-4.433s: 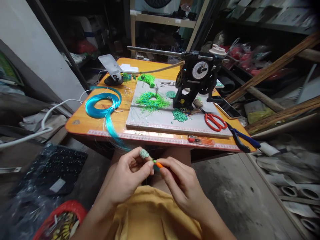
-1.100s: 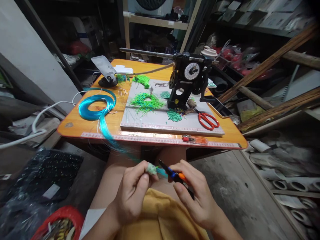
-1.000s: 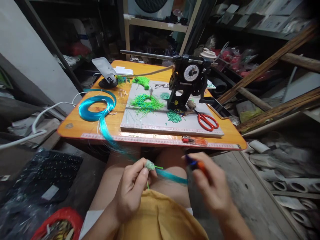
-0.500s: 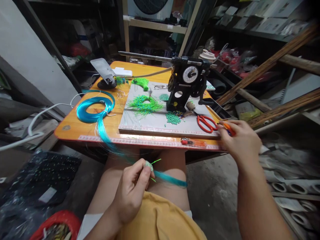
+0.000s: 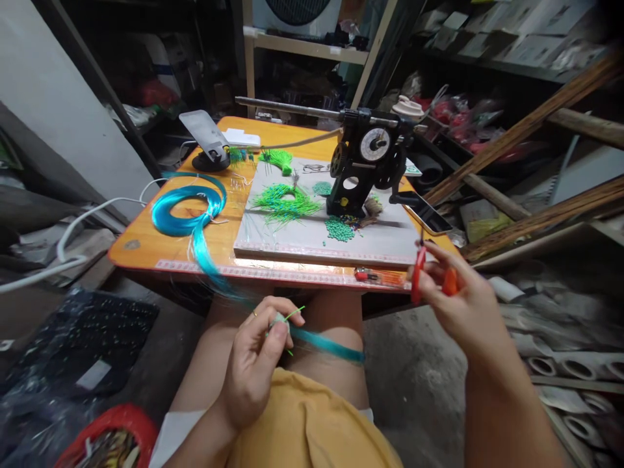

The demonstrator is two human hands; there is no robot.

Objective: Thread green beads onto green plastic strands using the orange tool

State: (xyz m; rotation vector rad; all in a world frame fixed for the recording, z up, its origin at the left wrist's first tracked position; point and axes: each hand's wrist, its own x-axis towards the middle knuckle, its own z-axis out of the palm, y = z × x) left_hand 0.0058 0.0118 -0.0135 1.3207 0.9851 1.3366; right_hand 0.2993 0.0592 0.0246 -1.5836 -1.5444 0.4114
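Observation:
Over my lap, my left hand point(image 5: 258, 348) pinches a small pale green piece point(image 5: 279, 320), mostly covered by the fingers; a bright green strand point(image 5: 295, 312) sticks out of it. A bundle of teal fibres point(image 5: 329, 344) lies across my thighs, passing by this hand. At the board's right front corner, my right hand point(image 5: 461, 296) is closed around red-handled scissors point(image 5: 418, 273), held upright clear of the board. An orange object point(image 5: 449, 281) also shows in that hand; its kind is unclear.
On the table point(image 5: 134, 227) lie a teal fibre coil point(image 5: 170, 224), green strands point(image 5: 280, 203), green beads point(image 5: 340, 229) and a small orange-bodied tool point(image 5: 383, 277). A black hand-cranked winder point(image 5: 347, 188) stands on the board point(image 5: 273, 246). A phone point(image 5: 429, 214) rests at the right edge.
My right hand has picked the scissors up off the board and drawn them toward me. My left hand has shifted slightly left, its index finger now extended past the green strand.

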